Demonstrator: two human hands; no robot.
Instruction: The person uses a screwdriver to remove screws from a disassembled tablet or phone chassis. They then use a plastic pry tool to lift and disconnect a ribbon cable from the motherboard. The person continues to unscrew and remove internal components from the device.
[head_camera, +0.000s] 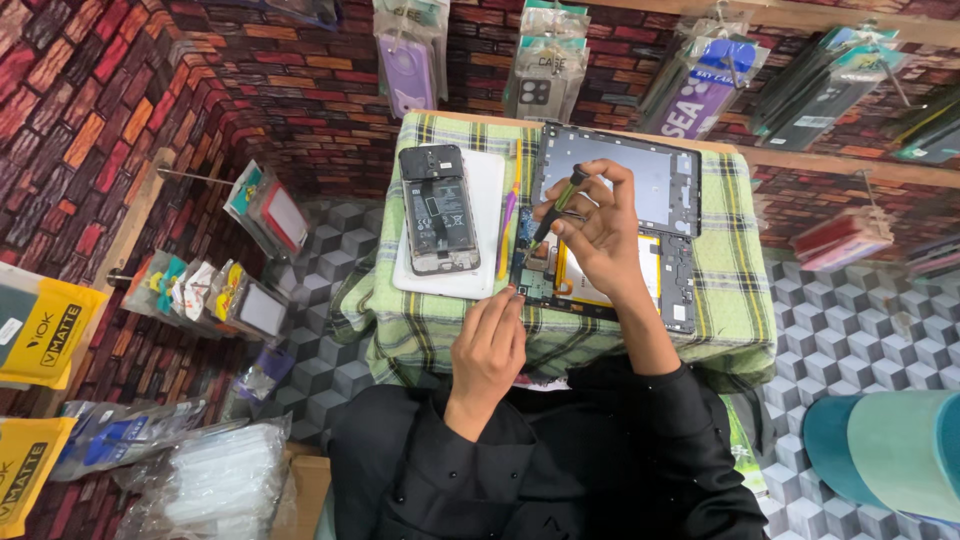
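Right hand: the right hand (598, 228) is curled around a slim dark screwdriver with a green-tinted handle (556, 208), pinched between thumb and fingers; its tip points down and to the left onto the circuit area of the opened tablet.
Left hand: the left hand (490, 345) rests with fingers bent and close together, fingertips (512, 296) touching the lower left corner of the opened tablet; it grips nothing that I can see.
Opened tablet: the black opened tablet body with a yellow-edged pale battery and bare circuit boards (672, 275) lies flat on the cloth, under and beside the right hand.
Tablet back panel: a grey rectangular panel with a dark frame (650, 175) lies just above the tablet body, touching or overlapping its upper edge.
Phone: a dark smartphone with its back cover off (436, 208) lies on a white flat rectangular board (485, 190), to the left of the tablet.
Pry tool: a thin yellow and purple strip (508, 215) lies between the white board and the tablet.
Work surface: a small table draped in green and white checked cloth (735, 290) carries all of this.
Sleeves: both arms wear black sleeves (690, 410).
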